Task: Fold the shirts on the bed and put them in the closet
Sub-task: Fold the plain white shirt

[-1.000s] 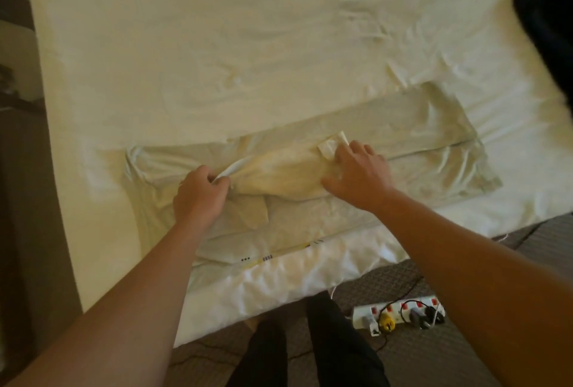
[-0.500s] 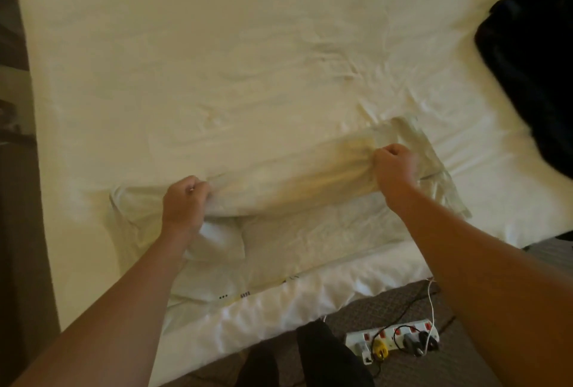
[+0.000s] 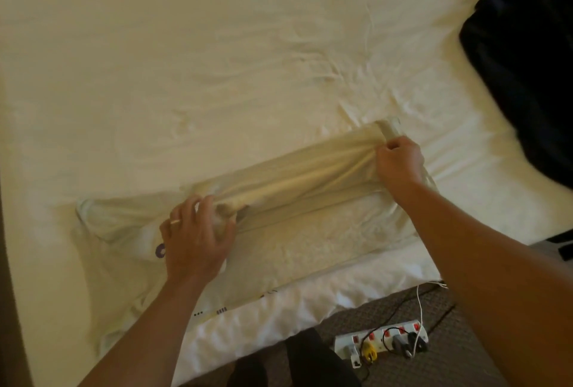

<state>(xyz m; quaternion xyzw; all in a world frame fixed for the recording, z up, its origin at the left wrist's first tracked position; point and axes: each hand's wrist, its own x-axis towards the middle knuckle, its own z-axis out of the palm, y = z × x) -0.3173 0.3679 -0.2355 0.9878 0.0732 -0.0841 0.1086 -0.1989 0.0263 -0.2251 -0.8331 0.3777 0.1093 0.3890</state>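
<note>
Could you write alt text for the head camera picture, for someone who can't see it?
A person's left hand and right hand grip a cream shirt, stretching a fold on a cream bed. A dark garment lies far right; a power strip sits on the floor.

Both forearms bare, no sleeves in view; ring [image 3: 175,221] on left hand [image 3: 195,236]; dark trousers [image 3: 310,362] below.

Dim, warm light; soft, perhaps motion-blurred, edges bowed.

Both arms outstretched, left hand [image 3: 195,237] and right hand [image 3: 398,163] fingers curled, gripping.
</note>
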